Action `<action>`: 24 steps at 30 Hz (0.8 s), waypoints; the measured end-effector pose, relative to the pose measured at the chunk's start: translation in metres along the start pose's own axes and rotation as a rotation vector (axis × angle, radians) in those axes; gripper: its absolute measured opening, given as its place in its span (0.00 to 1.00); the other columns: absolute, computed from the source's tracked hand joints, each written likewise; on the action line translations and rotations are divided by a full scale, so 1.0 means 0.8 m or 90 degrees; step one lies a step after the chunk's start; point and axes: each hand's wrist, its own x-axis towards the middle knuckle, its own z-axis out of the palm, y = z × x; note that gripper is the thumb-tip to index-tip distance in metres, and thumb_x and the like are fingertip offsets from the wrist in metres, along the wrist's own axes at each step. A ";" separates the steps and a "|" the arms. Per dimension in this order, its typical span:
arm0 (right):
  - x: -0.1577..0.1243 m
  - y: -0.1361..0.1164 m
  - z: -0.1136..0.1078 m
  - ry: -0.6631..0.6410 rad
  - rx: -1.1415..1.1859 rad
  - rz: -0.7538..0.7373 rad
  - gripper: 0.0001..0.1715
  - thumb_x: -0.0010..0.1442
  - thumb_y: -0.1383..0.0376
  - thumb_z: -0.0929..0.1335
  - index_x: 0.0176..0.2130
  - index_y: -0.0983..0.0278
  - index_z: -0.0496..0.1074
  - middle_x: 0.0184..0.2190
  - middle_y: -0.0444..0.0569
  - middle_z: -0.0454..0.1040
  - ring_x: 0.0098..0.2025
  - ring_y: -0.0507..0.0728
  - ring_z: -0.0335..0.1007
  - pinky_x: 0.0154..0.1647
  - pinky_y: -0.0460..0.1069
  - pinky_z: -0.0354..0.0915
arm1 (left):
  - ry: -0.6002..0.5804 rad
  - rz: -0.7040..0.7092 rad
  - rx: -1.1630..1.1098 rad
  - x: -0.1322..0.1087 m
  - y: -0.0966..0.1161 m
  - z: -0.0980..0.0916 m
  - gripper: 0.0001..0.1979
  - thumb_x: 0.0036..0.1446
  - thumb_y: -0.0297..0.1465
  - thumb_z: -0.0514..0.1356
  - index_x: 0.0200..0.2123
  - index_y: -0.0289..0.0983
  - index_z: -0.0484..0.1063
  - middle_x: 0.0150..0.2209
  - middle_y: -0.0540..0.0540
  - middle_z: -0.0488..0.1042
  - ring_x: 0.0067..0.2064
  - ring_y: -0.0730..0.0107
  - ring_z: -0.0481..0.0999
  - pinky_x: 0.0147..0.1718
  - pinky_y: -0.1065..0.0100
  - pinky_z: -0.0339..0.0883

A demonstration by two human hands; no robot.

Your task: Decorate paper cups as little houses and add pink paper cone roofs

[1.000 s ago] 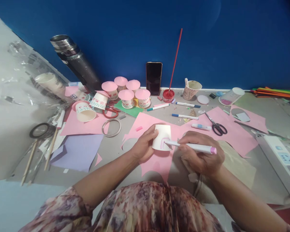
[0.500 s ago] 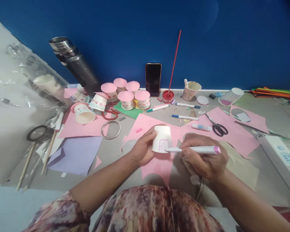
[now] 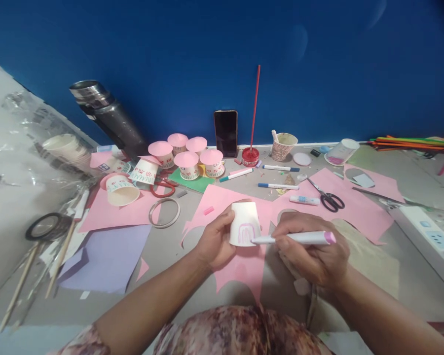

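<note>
**Pink-lined arch on a hand-held paper cup**

The left hand [image 3: 215,239] holds a white paper cup [image 3: 244,216], narrow end up, above a cut sheet of pink paper [image 3: 240,271] on the desk [image 3: 163,244]. Its thumb presses the cup's left side; the other fingers are largely hidden, so their exact placement cannot be told. The fingers of the right hand [image 3: 313,254] pinch a white marker [image 3: 307,238] with a pink end, its tip at the lower right of a pink arch [image 3: 246,233] on the cup wall. Compared with the preceding views, the arch's outline is more complete and its inside carries more upright strokes. The drawing thus appears well advanced, though white gaps remain between the lines. Behind, the pink-roofed cups [image 3: 189,171] bearing red and green marks stay in place, untouched.
</note>
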 end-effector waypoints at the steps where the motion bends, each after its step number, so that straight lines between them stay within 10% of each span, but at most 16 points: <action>1: 0.000 0.000 0.000 0.002 0.002 0.001 0.10 0.63 0.72 0.67 0.31 0.62 0.75 0.21 0.45 0.78 0.19 0.53 0.70 0.22 0.48 0.65 | 0.002 -0.001 -0.003 0.000 0.000 0.000 0.26 0.61 0.37 0.66 0.61 0.37 0.73 0.43 0.41 0.81 0.44 0.55 0.81 0.45 0.58 0.74; 24: -0.002 -0.001 0.001 0.062 -0.039 -0.017 0.09 0.63 0.71 0.68 0.32 0.61 0.77 0.23 0.46 0.80 0.21 0.53 0.73 0.22 0.47 0.66 | 0.012 -0.010 -0.015 -0.001 0.004 0.003 0.22 0.59 0.37 0.67 0.54 0.34 0.76 0.43 0.39 0.82 0.42 0.55 0.81 0.45 0.57 0.75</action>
